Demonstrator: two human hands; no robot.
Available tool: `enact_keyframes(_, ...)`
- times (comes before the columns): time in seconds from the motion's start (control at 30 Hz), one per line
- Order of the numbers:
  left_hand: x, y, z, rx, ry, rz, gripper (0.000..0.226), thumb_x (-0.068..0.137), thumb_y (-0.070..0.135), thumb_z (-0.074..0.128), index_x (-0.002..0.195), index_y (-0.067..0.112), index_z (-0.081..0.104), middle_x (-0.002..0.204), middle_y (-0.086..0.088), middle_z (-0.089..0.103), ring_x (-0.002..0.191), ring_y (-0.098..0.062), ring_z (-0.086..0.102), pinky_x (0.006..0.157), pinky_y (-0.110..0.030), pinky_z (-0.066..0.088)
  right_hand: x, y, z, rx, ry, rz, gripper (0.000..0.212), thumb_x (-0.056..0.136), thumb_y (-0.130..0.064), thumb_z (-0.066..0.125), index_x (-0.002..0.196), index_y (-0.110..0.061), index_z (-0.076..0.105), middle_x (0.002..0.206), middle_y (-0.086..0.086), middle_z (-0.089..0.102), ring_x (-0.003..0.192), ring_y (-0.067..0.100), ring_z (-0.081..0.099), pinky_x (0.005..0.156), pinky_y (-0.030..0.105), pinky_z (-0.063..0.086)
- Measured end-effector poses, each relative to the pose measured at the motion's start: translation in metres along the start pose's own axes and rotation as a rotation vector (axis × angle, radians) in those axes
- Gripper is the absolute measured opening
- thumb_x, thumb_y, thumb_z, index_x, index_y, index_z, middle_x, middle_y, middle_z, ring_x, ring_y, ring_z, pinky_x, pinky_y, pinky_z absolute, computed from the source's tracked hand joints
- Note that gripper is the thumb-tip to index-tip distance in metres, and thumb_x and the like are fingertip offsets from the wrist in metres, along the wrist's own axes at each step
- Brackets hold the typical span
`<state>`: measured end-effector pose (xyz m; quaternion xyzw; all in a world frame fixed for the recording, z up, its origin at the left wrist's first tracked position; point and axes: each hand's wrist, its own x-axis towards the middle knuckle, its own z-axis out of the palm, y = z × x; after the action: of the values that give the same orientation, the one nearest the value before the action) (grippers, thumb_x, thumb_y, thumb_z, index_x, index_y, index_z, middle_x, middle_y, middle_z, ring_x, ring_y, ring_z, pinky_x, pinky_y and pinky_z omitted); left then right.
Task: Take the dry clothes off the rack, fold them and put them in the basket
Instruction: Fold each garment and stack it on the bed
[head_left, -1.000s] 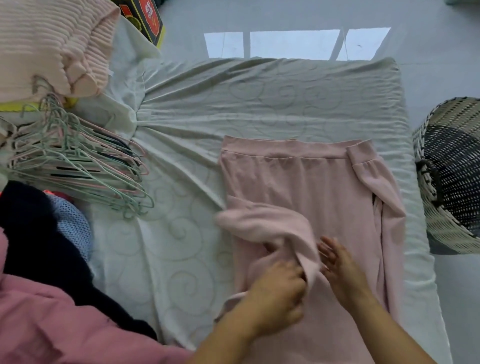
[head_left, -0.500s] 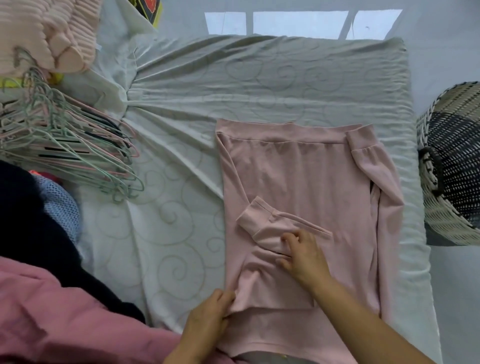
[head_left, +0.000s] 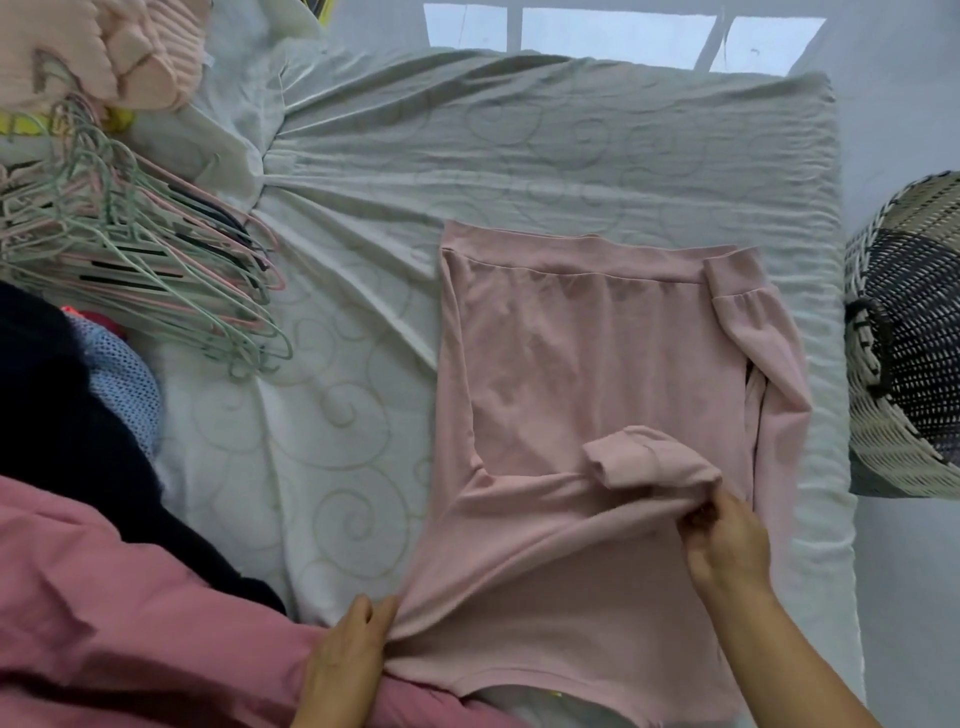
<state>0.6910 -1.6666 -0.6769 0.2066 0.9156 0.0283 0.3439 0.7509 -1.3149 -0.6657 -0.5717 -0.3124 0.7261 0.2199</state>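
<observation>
A pale pink long-sleeved top (head_left: 587, 364) lies spread on the white sheet (head_left: 519, 156), hem away from me. Its right sleeve is folded up along the right side. My right hand (head_left: 727, 540) pinches the left sleeve and holds it across the body, the cuff hanging just above the fabric. My left hand (head_left: 348, 660) grips the top's near left shoulder edge at the bottom of the view. The woven basket (head_left: 893, 415) stands on the floor at the right, past the mattress edge.
A heap of green and pink hangers (head_left: 145, 260) lies at the left. Unfolded clothes are piled at the near left: a dark garment (head_left: 62, 415), a blue dotted one (head_left: 124, 384), a rose-pink one (head_left: 104, 623). A ribbed peach knit (head_left: 104, 47) sits top left.
My right hand has carried the left sleeve from the middle of the top across to the right. My left hand stays gripping the near left edge, stretching the fabric.
</observation>
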Motion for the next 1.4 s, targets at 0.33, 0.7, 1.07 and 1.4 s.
enact_keyframes(0.33, 0.059, 0.018, -0.079, 0.028, -0.241, -0.037, 0.018, 0.088, 0.031, 0.054, 0.104, 0.027, 0.047, 0.117, -0.002, 0.05, 0.107, -0.022, 0.054, 0.082, -0.027, 0.04, 0.005, 0.0, -0.052, -1.055, -0.143, -0.416, 0.058, 0.069, -0.014, 0.067, 0.122, -0.017, 0.044, 0.116, 0.004, 0.044, 0.109, 0.029, 0.046, 0.093, 0.039, 0.039)
enact_keyframes(0.7, 0.247, 0.113, -0.164, -0.545, 0.377, -0.23, 0.05, 0.087, 0.038, 0.061, 0.117, 0.002, 0.043, 0.12, -0.015, 0.053, 0.108, -0.032, 0.054, 0.083, -0.034, 0.041, 0.034, 0.011, -0.04, -1.355, -0.182, -0.632, 0.027, 0.074, -0.013, 0.071, 0.1, -0.011, 0.066, 0.124, 0.016, 0.049, 0.113, 0.037, 0.047, 0.098, 0.04, 0.036)
enact_keyframes(1.07, 0.239, 0.176, -0.154, -0.439, 0.503, 0.101, 0.049, 0.085, 0.031, 0.041, 0.131, 0.013, 0.046, 0.117, -0.018, 0.059, 0.101, -0.036, 0.057, 0.08, -0.04, 0.044, 0.028, -0.042, -0.071, 0.071, -0.456, -0.026, 0.049, 0.092, -0.011, 0.024, 0.135, -0.008, 0.048, 0.141, 0.014, 0.046, 0.14, 0.026, 0.024, 0.115, 0.033, 0.022)
enact_keyframes(1.4, 0.106, 0.13, -0.032, -0.499, 0.366, 0.275, 0.068, 0.082, 0.066, 0.044, 0.126, 0.014, 0.043, 0.122, -0.012, 0.051, 0.113, -0.021, 0.046, 0.098, -0.031, 0.035, 0.054, -0.027, -0.083, -0.167, 0.032, 0.053, 0.037, 0.094, -0.012, 0.05, 0.13, -0.005, 0.05, 0.101, 0.001, 0.069, 0.077, 0.005, 0.068, 0.056, 0.019, 0.055)
